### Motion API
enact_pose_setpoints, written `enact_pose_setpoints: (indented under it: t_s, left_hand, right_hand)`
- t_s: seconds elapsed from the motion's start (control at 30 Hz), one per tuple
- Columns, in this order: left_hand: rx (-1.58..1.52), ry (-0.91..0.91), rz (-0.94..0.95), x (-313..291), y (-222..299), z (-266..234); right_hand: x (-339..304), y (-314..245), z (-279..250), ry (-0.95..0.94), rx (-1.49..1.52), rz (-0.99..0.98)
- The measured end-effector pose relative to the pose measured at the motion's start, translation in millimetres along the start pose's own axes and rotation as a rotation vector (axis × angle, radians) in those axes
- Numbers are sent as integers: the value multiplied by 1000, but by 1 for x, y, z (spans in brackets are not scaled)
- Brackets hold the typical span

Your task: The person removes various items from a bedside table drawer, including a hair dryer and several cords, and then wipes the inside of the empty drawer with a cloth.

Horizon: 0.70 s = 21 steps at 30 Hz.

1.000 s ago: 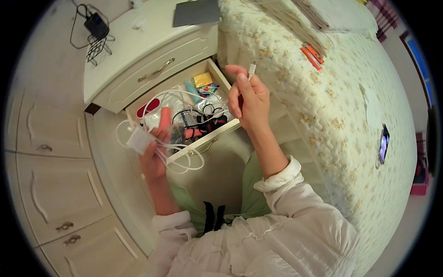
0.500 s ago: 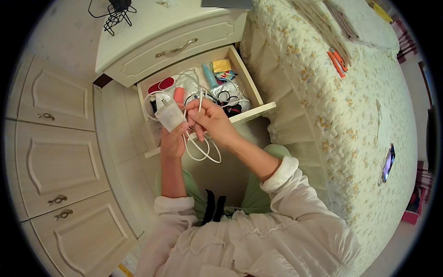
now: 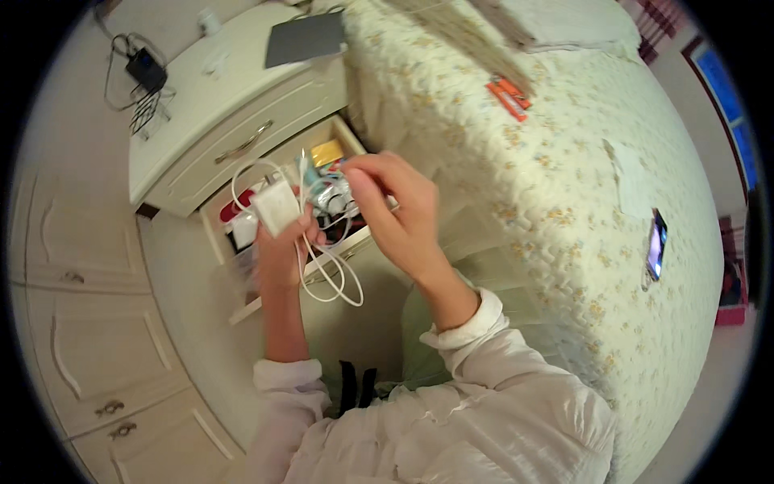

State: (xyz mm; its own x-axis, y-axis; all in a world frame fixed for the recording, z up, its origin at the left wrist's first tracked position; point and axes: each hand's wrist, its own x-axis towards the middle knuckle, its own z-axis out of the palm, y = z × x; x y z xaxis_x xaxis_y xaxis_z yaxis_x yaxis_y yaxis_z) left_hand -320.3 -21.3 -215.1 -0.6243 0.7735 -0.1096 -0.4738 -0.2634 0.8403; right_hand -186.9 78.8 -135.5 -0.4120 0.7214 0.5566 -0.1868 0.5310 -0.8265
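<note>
My left hand is closed around a white charger block and its white cable, held above the open drawer. The cable loops beside the block and hangs below the hand, while one thin end stands up past my fingers. My right hand is raised to the right, apart from the charger. Its thumb and curled fingers are drawn together; whatever they may hold is hidden. Beneath the hands, the drawer contains a yellow packet, a red item, a light blue item and several tangled cords.
The cream cabinet top bears a grey flat board, a black wire rack and a black adapter. To the right, a flowered bed holds orange packs and a phone. Cupboard doors line the left.
My right hand has let go of the cable and moved up and right, away from the charger. My left hand keeps hold of the charger. The whole view has turned.
</note>
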Motion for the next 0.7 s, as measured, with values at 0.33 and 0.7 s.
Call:
enact_pose_setpoints:
  t_s: [0.33,0.7]
  left_hand:
    - [-356,-964,-388,22,-62,336]
    - [1275,-592,852,45,-144,318]
  right_hand:
    - [-33,-77,-112,352,450,-675]
    - [-25,-52,-133,372,575,-579]
